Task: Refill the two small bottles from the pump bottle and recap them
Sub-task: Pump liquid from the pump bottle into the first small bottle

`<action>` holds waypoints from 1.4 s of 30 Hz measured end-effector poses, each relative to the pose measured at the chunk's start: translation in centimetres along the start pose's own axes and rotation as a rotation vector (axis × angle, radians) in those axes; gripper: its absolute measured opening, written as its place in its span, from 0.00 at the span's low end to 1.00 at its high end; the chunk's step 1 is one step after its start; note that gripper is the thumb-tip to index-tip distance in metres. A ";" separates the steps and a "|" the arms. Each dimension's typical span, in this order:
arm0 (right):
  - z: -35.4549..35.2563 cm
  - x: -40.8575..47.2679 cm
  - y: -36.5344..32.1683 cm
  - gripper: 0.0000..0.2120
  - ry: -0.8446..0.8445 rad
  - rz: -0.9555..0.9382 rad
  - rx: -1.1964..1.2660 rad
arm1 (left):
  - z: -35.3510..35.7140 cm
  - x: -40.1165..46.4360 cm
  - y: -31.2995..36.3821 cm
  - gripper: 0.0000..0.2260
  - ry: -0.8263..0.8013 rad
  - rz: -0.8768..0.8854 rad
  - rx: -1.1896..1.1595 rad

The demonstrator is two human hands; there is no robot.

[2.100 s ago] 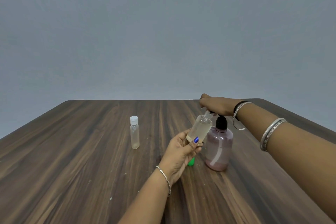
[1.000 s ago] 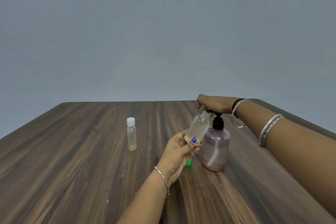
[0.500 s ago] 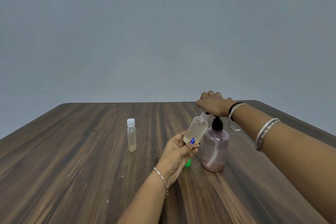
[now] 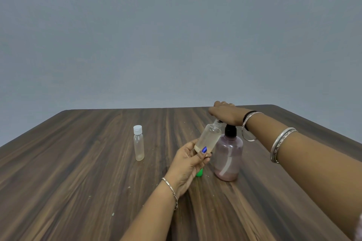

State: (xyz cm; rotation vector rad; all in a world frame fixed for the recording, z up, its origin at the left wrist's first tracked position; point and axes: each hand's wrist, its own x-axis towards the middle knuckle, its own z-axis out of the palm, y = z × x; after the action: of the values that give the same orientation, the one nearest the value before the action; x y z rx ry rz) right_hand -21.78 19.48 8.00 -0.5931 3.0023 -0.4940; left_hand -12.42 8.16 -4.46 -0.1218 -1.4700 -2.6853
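Note:
My left hand (image 4: 187,164) grips an uncapped small clear bottle (image 4: 208,137), tilted so its open neck sits under the spout of the pump bottle (image 4: 228,157). That pump bottle is translucent purple with a black pump and stands on the wooden table (image 4: 78,172). My right hand (image 4: 225,112) lies flat on the pump head, fingers stretched out. A second small bottle (image 4: 138,144) with a white cap stands upright to the left, apart from both hands. A green cap (image 4: 199,172) lies on the table, partly hidden behind my left hand.
A plain grey wall rises behind the table's far edge (image 4: 166,108). Bangles hang on my right forearm (image 4: 282,143) and a thin bracelet on my left wrist.
My right hand went from fingers curled over the pump to lying flat on it with fingers extended. The small bottle stays tilted at the spout. The view shifted slightly.

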 end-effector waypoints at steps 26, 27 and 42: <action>0.9 0.8 0.1 0.10 0.059 0.045 0.146 | 0.0 -0.1 0.1 0.17 -0.006 -0.003 0.002; 0.7 0.6 0.1 0.11 0.045 0.031 0.108 | 0.0 -0.1 0.1 0.17 -0.006 -0.003 0.003; -0.2 0.3 -0.3 0.13 0.005 -0.031 0.078 | 0.3 -0.2 0.3 0.16 -0.004 -0.006 -0.007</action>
State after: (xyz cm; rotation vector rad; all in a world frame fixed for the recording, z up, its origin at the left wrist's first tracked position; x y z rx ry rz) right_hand -21.95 19.20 8.26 -0.6346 2.9664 -0.6113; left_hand -12.20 8.29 -4.10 -0.1229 -1.4643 -2.6967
